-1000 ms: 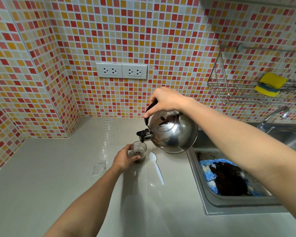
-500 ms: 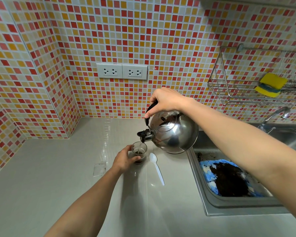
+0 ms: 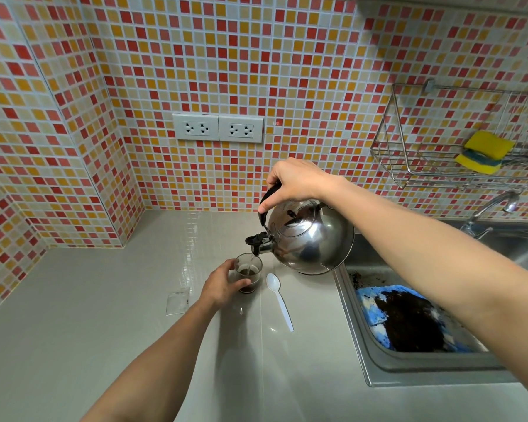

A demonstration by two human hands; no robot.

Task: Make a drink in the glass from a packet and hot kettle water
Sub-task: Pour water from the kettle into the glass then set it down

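A small clear glass (image 3: 250, 271) stands on the grey counter with dark liquid in its bottom. My left hand (image 3: 221, 286) wraps around its left side. My right hand (image 3: 296, 181) grips the black handle of a shiny steel kettle (image 3: 310, 239), which is tilted left so its spout hangs just over the glass. A thin stream of water falls from the spout into the glass. An empty clear packet (image 3: 178, 301) lies flat on the counter left of my left wrist.
A white plastic spoon (image 3: 279, 300) lies just right of the glass. A steel sink (image 3: 363, 345) at the right holds a blue cloth covered in dark grounds (image 3: 409, 321), with a tap (image 3: 494, 208) behind. A wire rack (image 3: 409, 175) with sponges hangs on the tiled wall; two sockets (image 3: 217, 128) sit above the counter.
The kettle stays tilted and keeps pouring; the dark liquid in the glass has risen slightly. Both hands hold their places.
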